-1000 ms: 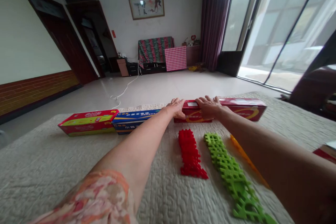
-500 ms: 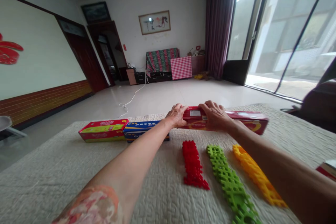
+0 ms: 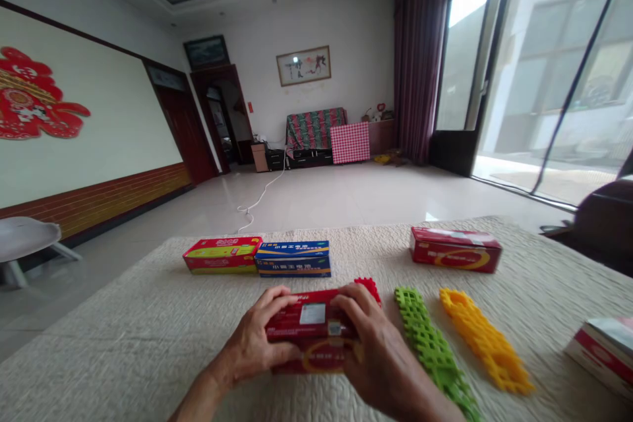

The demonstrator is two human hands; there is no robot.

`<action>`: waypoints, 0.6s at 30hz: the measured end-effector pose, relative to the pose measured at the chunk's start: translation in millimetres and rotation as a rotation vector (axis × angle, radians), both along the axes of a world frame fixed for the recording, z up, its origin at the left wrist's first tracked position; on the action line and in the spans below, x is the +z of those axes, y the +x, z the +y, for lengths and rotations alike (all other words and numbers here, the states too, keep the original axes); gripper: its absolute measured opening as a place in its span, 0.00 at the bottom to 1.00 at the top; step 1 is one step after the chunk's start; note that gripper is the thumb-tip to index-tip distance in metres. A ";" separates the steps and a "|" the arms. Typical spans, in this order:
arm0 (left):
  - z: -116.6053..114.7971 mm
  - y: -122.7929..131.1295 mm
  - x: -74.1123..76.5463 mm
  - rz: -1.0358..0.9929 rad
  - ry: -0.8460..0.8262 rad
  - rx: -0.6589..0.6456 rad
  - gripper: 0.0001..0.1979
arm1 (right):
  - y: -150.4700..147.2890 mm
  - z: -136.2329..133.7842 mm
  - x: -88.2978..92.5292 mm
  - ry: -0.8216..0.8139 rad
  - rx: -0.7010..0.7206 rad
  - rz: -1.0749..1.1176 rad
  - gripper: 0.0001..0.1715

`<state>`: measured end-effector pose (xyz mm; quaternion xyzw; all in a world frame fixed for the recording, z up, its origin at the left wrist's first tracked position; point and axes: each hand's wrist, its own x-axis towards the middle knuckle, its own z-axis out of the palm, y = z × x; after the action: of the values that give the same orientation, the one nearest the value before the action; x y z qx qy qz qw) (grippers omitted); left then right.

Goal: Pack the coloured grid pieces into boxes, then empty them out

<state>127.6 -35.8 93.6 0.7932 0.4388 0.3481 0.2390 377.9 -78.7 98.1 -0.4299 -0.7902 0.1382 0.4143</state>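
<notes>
Both my hands grip a red box with a white label on top, close in front of me. My left hand closes on its left end, thumb on the near side. My right hand is wrapped over its right end. Behind that hand, a red strip of interlocking plastic pieces is mostly hidden. To the right lie a green strip and a yellow strip of the same kind. Farther back stand a red-and-green box, a blue box touching it, and another red box.
A quilted cream cover lies under everything. At the right edge sits a red-and-white box. A white stool stands on the floor at left, and a white cable runs across the tiles.
The held red box has come toward me and left, away from the other red box at the back right. It now covers most of the red strip. My view has tilted up.
</notes>
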 end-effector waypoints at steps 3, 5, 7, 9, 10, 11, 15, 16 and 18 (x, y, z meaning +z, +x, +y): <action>-12.1 -15.2 -36.8 -0.042 -0.016 0.109 0.30 | -24.3 -6.5 -51.1 0.063 -0.020 0.105 0.40; -14.4 -19.1 -49.2 -0.064 0.010 0.138 0.30 | -35.4 -6.3 -82.1 0.151 -0.150 0.239 0.38; -15.8 -20.0 -55.2 -0.105 0.025 0.137 0.30 | -42.4 -4.9 -103.5 0.190 -0.216 0.334 0.33; -18.3 -18.8 -59.7 -0.193 0.007 0.129 0.28 | -45.8 -3.7 -113.2 0.190 -0.245 0.387 0.30; -20.1 -17.5 -62.4 -0.257 -0.013 0.133 0.27 | -46.6 -3.4 -114.6 0.180 -0.255 0.406 0.29; -22.0 -15.7 -65.5 -0.337 -0.036 0.150 0.26 | -47.0 -3.2 -114.6 0.165 -0.268 0.428 0.29; -27.6 -5.9 -77.8 -0.646 -0.153 0.275 0.27 | -47.9 -3.8 -112.3 0.102 -0.299 0.532 0.31; -27.9 -3.8 -79.8 -0.693 -0.187 0.287 0.29 | -48.2 -4.0 -112.8 0.088 -0.292 0.550 0.31; -27.5 -1.1 -82.2 -0.763 -0.265 0.263 0.32 | -48.6 -4.0 -115.6 0.052 -0.272 0.563 0.31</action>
<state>126.6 -63.3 11.3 0.5072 0.4575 0.5848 0.4376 329.2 -82.7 -17.5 -0.4657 -0.5829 0.1750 0.6424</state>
